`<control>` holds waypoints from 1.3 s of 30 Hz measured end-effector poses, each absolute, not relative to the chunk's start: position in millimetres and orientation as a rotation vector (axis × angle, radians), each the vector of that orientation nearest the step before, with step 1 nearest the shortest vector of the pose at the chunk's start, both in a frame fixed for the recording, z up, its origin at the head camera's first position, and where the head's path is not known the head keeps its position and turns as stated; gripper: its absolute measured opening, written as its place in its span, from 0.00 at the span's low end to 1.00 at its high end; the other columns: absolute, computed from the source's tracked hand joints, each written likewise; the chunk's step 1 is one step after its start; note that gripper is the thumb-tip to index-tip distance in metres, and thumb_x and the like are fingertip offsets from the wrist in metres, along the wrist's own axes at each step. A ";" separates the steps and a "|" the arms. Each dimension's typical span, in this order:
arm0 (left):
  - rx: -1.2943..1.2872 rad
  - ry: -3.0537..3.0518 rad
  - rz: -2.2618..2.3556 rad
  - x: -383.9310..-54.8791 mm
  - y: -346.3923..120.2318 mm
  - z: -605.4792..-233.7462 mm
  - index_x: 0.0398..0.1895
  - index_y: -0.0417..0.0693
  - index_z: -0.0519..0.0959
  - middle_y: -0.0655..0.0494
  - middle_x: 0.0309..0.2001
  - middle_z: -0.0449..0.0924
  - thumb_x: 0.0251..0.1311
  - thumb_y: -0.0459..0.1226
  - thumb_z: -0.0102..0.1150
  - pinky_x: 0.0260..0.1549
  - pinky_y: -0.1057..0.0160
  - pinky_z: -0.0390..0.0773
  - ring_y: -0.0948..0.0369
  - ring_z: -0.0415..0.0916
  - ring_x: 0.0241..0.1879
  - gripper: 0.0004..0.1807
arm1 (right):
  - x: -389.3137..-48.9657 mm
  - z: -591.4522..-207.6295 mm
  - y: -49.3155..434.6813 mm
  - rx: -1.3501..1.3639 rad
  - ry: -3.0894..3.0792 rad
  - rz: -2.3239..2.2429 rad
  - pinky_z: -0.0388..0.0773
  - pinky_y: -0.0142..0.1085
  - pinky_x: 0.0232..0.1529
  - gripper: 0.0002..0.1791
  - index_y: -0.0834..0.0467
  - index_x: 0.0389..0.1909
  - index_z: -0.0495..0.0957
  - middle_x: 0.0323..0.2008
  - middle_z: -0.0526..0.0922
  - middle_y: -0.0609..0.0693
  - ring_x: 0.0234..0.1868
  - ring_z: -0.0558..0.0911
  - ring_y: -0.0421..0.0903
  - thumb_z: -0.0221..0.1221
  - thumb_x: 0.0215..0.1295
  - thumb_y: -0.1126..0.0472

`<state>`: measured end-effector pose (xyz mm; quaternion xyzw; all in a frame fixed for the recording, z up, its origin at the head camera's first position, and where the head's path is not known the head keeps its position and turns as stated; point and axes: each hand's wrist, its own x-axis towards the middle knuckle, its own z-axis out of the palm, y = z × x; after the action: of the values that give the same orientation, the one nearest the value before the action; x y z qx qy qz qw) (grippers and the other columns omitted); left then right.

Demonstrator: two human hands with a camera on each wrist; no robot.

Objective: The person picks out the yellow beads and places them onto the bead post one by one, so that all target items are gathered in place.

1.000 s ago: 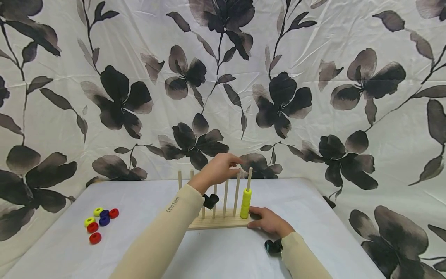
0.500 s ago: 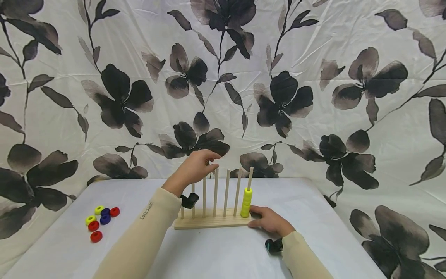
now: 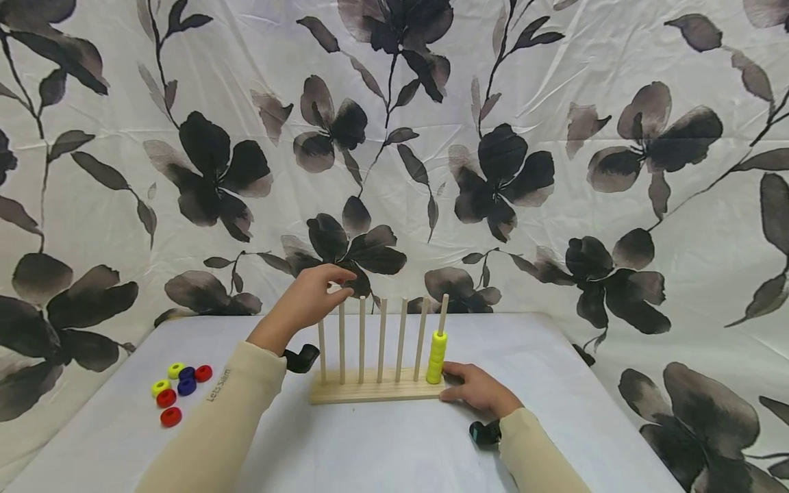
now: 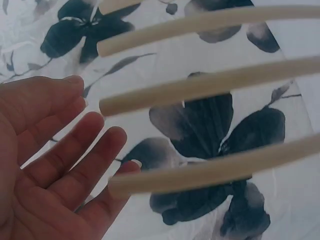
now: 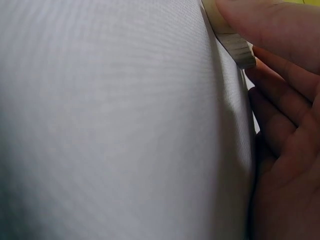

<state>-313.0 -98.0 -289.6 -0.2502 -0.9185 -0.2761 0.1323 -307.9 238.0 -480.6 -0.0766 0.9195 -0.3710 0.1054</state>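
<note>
A wooden peg stand [image 3: 376, 392] sits on the table, with several upright pegs along its base. Yellow beads [image 3: 435, 357] are stacked on its rightmost peg. My right hand [image 3: 483, 392] holds the right end of the base; in the right wrist view the thumb [image 5: 280, 30] lies on one side of the wood [image 5: 240, 50] and the fingers on the other. Over the left end of the stand hovers my left hand [image 3: 313, 293], with nothing in it. The left wrist view shows its loosely bent fingers [image 4: 85, 165] beside the tips of the pegs [image 4: 200, 92].
Several loose beads lie in a group on the left of the table: red [image 3: 170, 416], blue [image 3: 186, 386] and yellow [image 3: 160, 388]. The white table [image 3: 370, 452] reaches back to a flower-printed cloth [image 3: 394, 171] hanging behind it.
My left hand has moved left, from above the right-hand pegs to above the left end of the stand, uncovering the pegs. My right hand has stayed at the base.
</note>
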 end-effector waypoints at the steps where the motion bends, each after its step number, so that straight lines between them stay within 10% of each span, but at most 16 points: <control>1: -0.718 -2.664 -0.792 -312.8 -101.2 -290.2 0.58 0.48 0.78 0.47 0.57 0.78 0.66 0.40 0.58 0.54 0.45 0.77 0.45 0.76 0.56 0.18 | -308.2 -480.3 237.9 -0.225 2.708 -1.093 0.56 0.62 0.70 0.40 0.51 0.68 0.68 0.69 0.68 0.53 0.73 0.62 0.59 0.69 0.54 0.48; 39: -0.417 -2.762 -0.704 -291.4 -223.9 -322.2 0.58 0.41 0.77 0.39 0.55 0.78 0.67 0.41 0.55 0.52 0.39 0.76 0.40 0.75 0.54 0.20 | -309.7 -483.3 237.1 -0.242 2.723 -1.092 0.57 0.62 0.69 0.40 0.51 0.68 0.69 0.69 0.69 0.53 0.72 0.62 0.59 0.69 0.53 0.48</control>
<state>-291.4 -223.9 -322.2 -0.1435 -0.9507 -0.2423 0.1300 -309.7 237.1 -483.3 -0.0817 0.9205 -0.3691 0.0987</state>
